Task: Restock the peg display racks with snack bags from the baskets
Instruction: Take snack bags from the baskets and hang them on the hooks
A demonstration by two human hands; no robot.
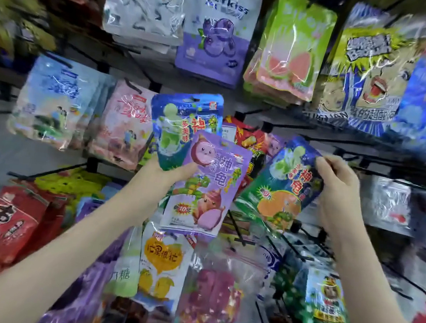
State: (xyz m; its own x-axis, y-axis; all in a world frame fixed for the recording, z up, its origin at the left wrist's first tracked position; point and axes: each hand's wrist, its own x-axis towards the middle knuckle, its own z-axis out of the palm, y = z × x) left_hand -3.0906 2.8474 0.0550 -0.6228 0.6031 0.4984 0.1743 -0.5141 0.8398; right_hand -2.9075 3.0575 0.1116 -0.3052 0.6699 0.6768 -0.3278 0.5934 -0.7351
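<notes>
My left hand (168, 174) grips two snack bags fanned together: a purple bag with a cartoon taro (209, 184) in front and a blue bag with a green drink picture (181, 123) behind it. My right hand (337, 180) pinches the top right edge of a blue-green bag with an orange slice (283, 188), tilted in front of the black peg rack (278, 113). The image is motion-blurred, and no basket is in view.
Hanging bags fill the rack: a purple blueberry bag (215, 34), green guava bags (290, 53), a yellow comic-face bag (368, 72), pale blue (54, 100) and pink (123, 124) bags at left, red bags (5, 222) lower left. Bare black pegs (299, 253) stick out lower right.
</notes>
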